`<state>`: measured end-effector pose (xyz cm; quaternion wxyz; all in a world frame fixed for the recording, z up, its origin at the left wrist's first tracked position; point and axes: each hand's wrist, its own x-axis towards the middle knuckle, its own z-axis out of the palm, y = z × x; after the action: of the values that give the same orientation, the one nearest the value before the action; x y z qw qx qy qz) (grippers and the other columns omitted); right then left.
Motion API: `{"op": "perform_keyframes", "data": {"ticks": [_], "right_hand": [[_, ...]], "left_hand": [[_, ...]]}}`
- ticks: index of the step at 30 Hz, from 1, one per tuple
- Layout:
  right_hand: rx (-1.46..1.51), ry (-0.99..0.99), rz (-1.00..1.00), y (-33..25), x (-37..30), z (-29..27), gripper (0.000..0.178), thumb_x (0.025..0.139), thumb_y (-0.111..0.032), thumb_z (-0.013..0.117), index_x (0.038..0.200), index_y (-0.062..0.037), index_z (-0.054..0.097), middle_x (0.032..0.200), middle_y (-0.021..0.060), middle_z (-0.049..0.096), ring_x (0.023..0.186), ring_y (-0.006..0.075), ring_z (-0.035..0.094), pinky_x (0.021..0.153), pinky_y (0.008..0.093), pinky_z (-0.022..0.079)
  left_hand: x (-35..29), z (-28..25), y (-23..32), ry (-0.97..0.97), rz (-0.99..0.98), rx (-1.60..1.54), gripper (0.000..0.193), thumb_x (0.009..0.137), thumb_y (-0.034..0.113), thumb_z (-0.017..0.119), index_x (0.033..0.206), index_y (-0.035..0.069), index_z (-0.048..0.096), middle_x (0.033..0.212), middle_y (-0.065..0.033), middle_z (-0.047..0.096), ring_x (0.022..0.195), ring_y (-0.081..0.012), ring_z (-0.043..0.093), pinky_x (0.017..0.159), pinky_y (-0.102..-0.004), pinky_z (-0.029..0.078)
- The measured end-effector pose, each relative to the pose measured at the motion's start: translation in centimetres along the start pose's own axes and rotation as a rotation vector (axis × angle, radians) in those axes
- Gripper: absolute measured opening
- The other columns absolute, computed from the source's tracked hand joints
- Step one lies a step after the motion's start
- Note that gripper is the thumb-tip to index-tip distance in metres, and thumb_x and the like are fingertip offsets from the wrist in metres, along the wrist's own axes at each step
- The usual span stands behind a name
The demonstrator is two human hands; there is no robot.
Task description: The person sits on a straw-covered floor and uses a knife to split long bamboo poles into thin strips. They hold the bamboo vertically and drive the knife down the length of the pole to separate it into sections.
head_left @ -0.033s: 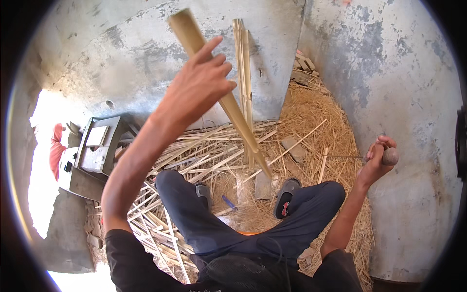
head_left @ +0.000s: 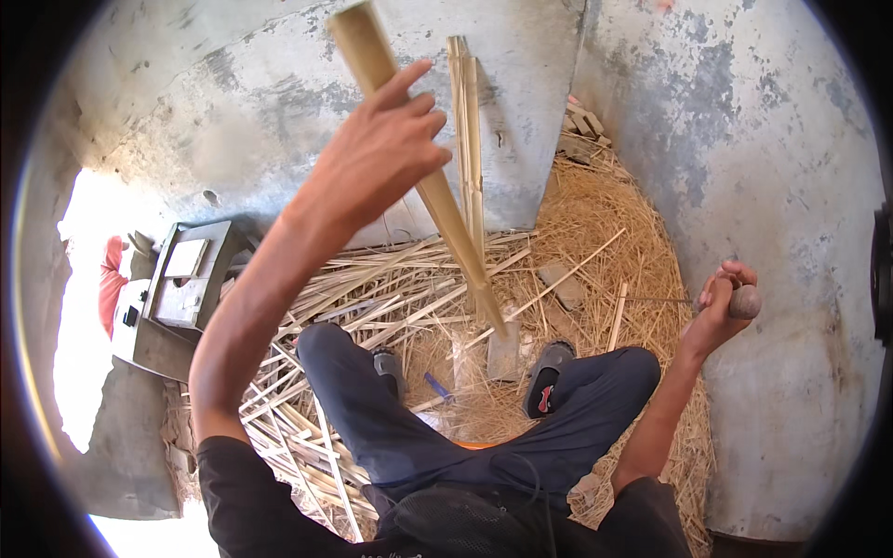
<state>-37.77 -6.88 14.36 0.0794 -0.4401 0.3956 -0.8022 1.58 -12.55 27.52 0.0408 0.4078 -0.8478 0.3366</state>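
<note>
My left hand (head_left: 386, 139) is raised at upper centre, closed around a long split bamboo piece (head_left: 456, 228) with the index finger stretched out. The bamboo slants from a broad upper end near the wall down to a lower end close to a small grey block (head_left: 503, 353) between my feet. Whether it touches the block I cannot tell. Held out at the right, my right hand (head_left: 718, 307) is closed on a tool with a rounded wooden handle (head_left: 745, 301). Its thin dark blade points left, seen edge-on.
Several bamboo strips (head_left: 465, 139) lean against the grey wall. Loose cut strips (head_left: 372, 290) cover the floor at left, and straw-like shavings (head_left: 605, 223) pile up at right. A blue-handled item (head_left: 437, 386) lies between my feet. A grey metal box (head_left: 191, 279) stands far left.
My left hand and the bamboo have shifted slightly upward, and its lower end has swung a little left. The right hand and its tool stay almost still.
</note>
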Motion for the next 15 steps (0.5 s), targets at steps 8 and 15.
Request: {"op": "perform_keyframes", "data": {"ticks": [8, 15], "right_hand": [[0.112, -0.191, 0.119, 0.3, -4.2, 2.9, 0.018, 0.088, 0.006, 0.055, 0.1, -0.0031, 0.064, 0.071, -0.0022, 0.053, 0.054, 0.0026, 0.042, 0.048, 0.0201, 0.031], [0.048, -0.396, 0.133, 3.7, -7.6, 3.7, 0.014, 0.088, 0.004, 0.059, 0.095, -0.0039, 0.068, 0.079, -0.0005, 0.061, 0.058, 0.003, 0.047, 0.05, 0.0211, 0.034]], "left_hand": [[1.4, 1.3, -0.5, 0.035, 0.159, 0.149, 0.014, 0.076, 0.008, 0.069, 0.072, 0.02, 0.075, 0.079, 0.001, 0.063, 0.097, -0.0167, 0.063, 0.127, -0.0375, 0.027], [1.9, 2.3, 0.0, 0.021, 0.115, 0.207, 0.011, 0.078, 0.014, 0.072, 0.076, 0.023, 0.077, 0.082, 0.0041, 0.064, 0.099, -0.0147, 0.062, 0.127, -0.0395, 0.023]]}}
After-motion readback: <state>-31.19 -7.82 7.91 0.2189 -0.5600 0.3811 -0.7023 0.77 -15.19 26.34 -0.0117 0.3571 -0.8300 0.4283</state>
